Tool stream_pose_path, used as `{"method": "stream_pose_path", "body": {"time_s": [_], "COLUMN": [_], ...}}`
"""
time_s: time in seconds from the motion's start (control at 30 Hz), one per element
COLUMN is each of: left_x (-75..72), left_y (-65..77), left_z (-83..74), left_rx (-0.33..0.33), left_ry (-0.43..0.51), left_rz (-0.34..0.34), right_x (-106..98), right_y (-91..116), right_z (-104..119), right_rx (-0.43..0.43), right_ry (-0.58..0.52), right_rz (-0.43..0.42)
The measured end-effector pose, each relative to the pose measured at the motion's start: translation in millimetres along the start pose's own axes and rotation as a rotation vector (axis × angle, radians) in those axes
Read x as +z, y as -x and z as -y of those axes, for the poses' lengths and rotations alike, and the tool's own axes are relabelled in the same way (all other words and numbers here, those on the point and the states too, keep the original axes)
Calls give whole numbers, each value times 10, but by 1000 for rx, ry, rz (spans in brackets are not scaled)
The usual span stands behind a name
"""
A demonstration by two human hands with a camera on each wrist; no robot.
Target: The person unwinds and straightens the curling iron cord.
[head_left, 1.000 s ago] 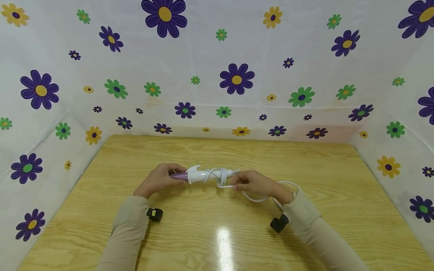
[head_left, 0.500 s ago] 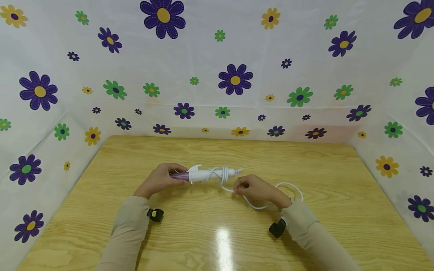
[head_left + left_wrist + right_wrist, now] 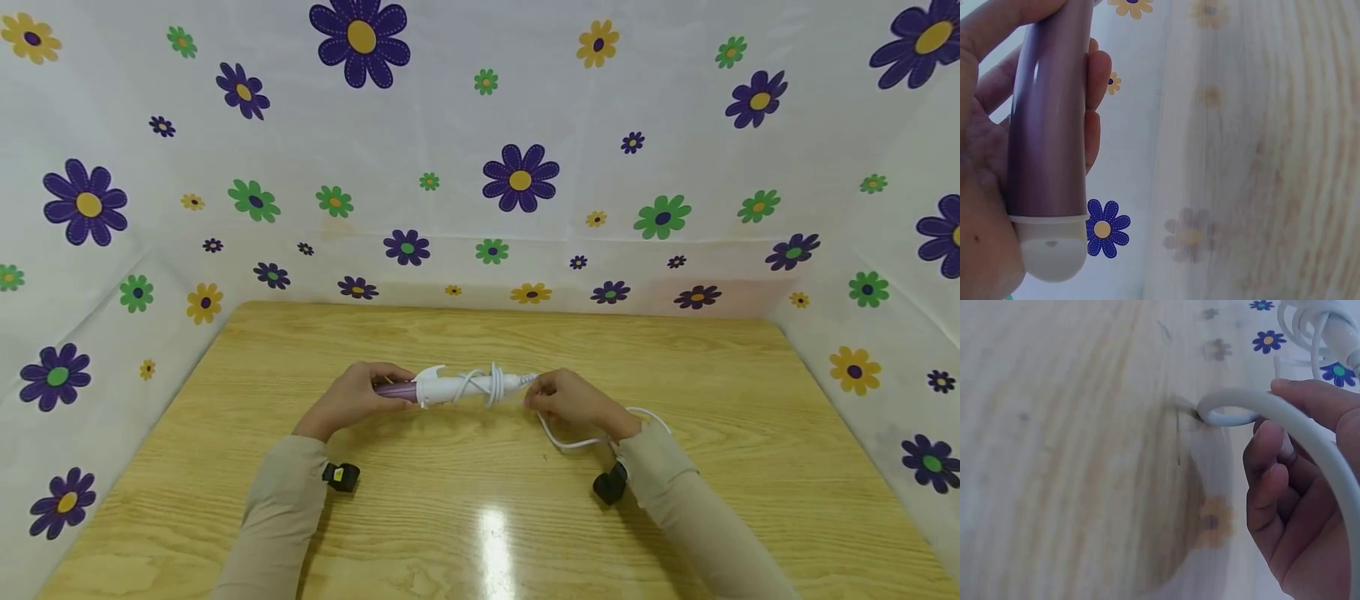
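While L hand [image 3: 349,402] grips purple/wht wand [image 3: 437,390] — R hand [image 3: 576,402] pinches its cord [image 3: 571,447].

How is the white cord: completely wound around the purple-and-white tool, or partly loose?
Partly loose. The cord makes a few turns around the tool, while another stretch curves away near the right hand.

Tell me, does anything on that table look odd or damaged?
Nothing looks spilled or broken. The white cord crosses itself unevenly around the wand, so it looks untidy. A thin dark mark shows on the table near the right hand; scratch or stain, I can't tell.
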State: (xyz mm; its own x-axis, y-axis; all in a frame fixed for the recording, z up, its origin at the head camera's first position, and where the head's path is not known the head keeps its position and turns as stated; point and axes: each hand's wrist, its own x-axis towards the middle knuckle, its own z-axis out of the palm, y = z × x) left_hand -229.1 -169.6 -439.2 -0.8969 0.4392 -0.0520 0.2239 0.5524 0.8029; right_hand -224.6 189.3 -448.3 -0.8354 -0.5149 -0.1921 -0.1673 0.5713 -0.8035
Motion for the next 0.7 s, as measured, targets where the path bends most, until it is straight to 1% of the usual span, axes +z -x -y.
{"method": "stream_pose_path", "body": {"time_s": [0.13, 0.27, 0.4, 0.53, 0.7], "left_x": [4, 11, 24, 29, 23], "left_y": [0, -2, -4, -3, 10], "left_z": [12, 12, 10, 16, 33], "left_rx": [9, 9, 5, -1, -18], "left_ry": [9, 16, -3, -12, 2], "left_rz": [1, 11, 20, 20, 28], "right_x": [-49, -110, -184, -262, -363], "right_y": [-54, -95, -108, -86, -7], "right_z": [-2, 21, 69, 130, 201], "right_rx": [11, 31, 41, 28, -16], "right_ry": [1, -27, -40, 3, 64], "right_rz": [-34, -61, -82, -89, -92]}}
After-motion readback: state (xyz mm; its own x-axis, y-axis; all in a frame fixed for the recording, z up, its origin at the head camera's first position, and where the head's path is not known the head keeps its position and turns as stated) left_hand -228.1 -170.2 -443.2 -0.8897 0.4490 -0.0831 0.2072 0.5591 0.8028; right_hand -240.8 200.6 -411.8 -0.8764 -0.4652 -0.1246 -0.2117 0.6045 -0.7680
